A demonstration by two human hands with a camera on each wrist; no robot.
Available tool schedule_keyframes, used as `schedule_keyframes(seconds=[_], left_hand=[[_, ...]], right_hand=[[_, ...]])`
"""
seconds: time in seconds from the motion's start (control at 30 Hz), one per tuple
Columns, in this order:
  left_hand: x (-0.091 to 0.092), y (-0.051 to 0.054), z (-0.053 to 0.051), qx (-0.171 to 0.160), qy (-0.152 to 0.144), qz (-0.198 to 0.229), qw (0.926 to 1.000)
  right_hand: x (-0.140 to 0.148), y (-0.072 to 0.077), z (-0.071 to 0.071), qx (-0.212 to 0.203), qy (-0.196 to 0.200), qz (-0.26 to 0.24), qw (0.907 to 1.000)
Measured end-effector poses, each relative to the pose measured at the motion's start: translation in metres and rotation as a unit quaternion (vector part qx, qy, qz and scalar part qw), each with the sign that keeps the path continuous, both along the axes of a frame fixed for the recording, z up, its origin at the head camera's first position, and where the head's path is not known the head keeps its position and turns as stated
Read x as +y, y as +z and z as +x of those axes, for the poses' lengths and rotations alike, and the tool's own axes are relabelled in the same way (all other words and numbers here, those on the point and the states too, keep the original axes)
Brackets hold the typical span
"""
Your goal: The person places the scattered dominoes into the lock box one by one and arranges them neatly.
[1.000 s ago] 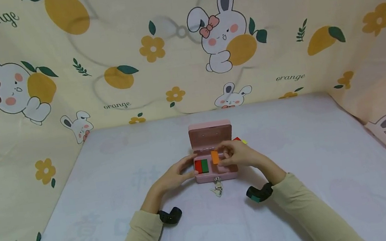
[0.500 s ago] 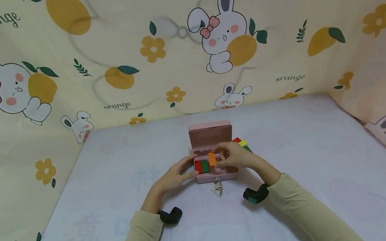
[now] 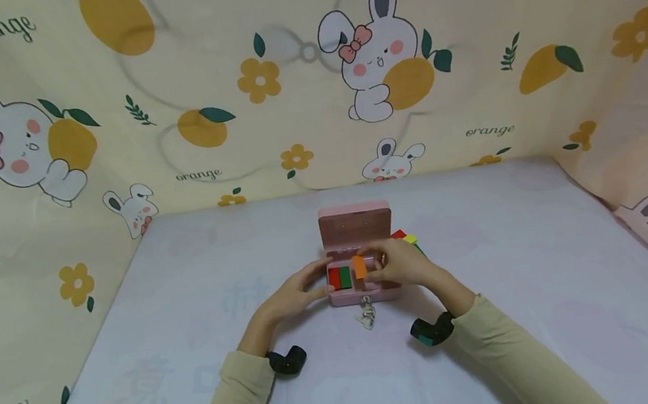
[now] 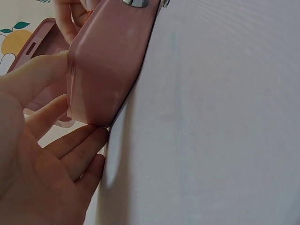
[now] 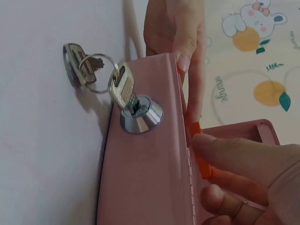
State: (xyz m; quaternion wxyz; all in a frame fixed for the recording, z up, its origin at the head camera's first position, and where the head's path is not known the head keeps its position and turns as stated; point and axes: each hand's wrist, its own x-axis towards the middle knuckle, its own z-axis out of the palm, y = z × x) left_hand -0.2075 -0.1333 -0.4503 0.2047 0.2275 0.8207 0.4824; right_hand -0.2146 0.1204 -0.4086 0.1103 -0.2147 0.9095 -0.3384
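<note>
My right hand [image 3: 399, 261] pinches an orange block [image 3: 360, 267] between thumb and fingers, just over the open pink cash box [image 3: 367, 296]. In the right wrist view the orange block [image 5: 202, 157] shows edge-on by the box's front rim. A red block [image 3: 334, 279] and a green block [image 3: 345, 278] lie side by side in the left part of the box. My left hand [image 3: 289, 298] touches the box's left end. In the left wrist view its thumb lies at the rim, and its fairly straight fingers [image 4: 84, 152] rest along the side.
Red, yellow and green blocks [image 3: 409, 239] lie on the table right of the box, partly behind my right hand. Keys on a ring [image 5: 99, 70] hang from the front lock [image 5: 142, 116]. The lid [image 3: 356, 226] stands raised at the back.
My right hand has moved the orange block a little left and lower over the box, then slightly back right. My left hand has stayed at the box's left end.
</note>
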Motion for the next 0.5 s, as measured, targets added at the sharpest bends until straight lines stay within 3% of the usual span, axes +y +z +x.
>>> schedule_keyframes(seconds=[0.3, 0.5], left_hand=[[0.001, -0.001, -0.002, 0.0, 0.002, -0.001, 1.0], [0.001, 0.0, -0.001, -0.003, 0.001, 0.003, 1.0]], right_hand=[[-0.007, -0.013, -0.005, -0.03, -0.022, 0.031, 0.9988], [-0.013, -0.017, -0.005, -0.024, -0.04, 0.047, 0.9978]])
